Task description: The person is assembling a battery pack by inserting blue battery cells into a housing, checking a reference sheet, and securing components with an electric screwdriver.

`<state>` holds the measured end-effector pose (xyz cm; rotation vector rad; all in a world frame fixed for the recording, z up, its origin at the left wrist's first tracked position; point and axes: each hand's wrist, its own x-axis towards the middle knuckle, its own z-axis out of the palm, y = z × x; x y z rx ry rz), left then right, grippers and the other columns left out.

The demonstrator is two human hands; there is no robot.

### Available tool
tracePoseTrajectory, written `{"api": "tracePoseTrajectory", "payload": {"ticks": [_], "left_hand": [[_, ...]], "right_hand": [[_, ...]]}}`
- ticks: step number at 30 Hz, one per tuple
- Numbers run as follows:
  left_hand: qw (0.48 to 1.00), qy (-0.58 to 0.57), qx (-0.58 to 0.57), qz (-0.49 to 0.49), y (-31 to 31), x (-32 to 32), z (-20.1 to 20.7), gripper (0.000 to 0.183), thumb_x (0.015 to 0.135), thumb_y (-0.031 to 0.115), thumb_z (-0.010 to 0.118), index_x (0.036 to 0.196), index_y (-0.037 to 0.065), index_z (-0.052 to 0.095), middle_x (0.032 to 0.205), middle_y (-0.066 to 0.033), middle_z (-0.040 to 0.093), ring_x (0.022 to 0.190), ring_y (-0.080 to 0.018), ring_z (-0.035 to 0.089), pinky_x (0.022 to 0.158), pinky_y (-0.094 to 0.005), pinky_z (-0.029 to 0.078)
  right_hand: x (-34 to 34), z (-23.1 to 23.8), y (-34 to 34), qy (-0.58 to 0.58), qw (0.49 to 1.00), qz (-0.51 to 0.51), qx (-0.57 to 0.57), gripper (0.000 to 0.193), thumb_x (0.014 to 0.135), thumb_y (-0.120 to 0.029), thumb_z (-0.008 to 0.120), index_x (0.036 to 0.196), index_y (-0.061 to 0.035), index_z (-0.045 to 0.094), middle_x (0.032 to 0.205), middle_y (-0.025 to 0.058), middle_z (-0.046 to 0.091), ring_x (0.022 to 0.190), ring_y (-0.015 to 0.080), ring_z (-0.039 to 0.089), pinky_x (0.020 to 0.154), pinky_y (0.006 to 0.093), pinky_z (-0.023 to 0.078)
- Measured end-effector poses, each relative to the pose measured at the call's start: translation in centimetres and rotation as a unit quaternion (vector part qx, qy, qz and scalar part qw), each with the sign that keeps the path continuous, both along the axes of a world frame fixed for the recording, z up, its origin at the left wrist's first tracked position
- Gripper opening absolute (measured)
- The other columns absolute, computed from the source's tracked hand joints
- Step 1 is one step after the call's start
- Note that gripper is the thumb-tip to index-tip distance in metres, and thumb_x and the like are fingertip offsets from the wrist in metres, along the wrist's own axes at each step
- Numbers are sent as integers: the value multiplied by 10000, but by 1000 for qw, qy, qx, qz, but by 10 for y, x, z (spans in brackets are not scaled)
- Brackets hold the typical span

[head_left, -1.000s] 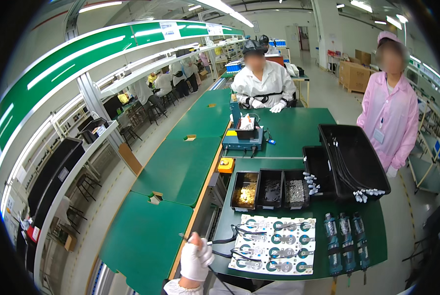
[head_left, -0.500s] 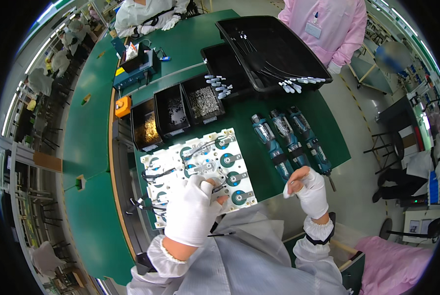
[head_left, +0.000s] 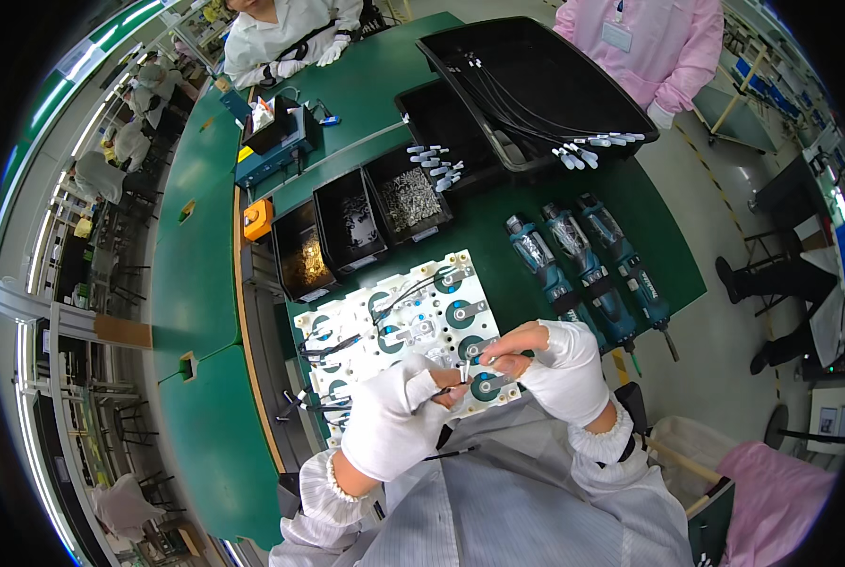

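My left hand [head_left: 396, 418] and my right hand [head_left: 553, 365], both in white gloves with bare fingertips, meet over the near edge of a white fixture plate [head_left: 396, 326]. Together they pinch a small white part [head_left: 464, 372] between their fingertips. The plate carries several round teal-and-metal parts and thin black wires. A black wire runs from under my left hand toward my body.
Three black bins [head_left: 361, 225] of small metal parts stand behind the plate. Three teal electric screwdrivers [head_left: 588, 269] lie to the right. Two large black trays [head_left: 536, 80] with cables sit farther back. A person in pink [head_left: 644, 47] and a person in white [head_left: 290, 33] stand beyond the green bench [head_left: 196, 283].
The view has tilted down from the whole line to the bench. My right hand has moved left to meet my left hand above the plate.
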<state>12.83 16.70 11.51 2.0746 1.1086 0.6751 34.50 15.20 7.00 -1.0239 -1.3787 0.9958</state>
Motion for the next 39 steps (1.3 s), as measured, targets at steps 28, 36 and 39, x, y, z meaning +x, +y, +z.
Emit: {"api": "tracePoseTrajectory", "payload": {"ticks": [28,36,39], "left_hand": [[953,-84,-278,91,10,-9,8,232,1003,167,562,832,12,595,763,-35,650,663,-79,539,637,-254,448],[973,-64,-212,62,10,-12,2,147,942,134,635,883,11,690,697,-43,659,637,-68,548,589,-254,454],[992,-34,-118,40,8,-6,-3,87,910,102,683,898,18,703,706,-84,676,601,-130,607,585,-281,485]], "right_hand": [[-26,2,5,-42,996,-24,81,218,789,33,769,981,-67,749,872,97,741,756,185,716,652,262,552],[-26,0,5,-36,994,-37,99,258,759,59,774,986,-62,751,875,104,736,746,181,710,649,259,550],[-22,5,9,-58,991,-47,114,255,762,60,773,986,-60,753,870,106,733,747,178,706,648,258,547]]}}
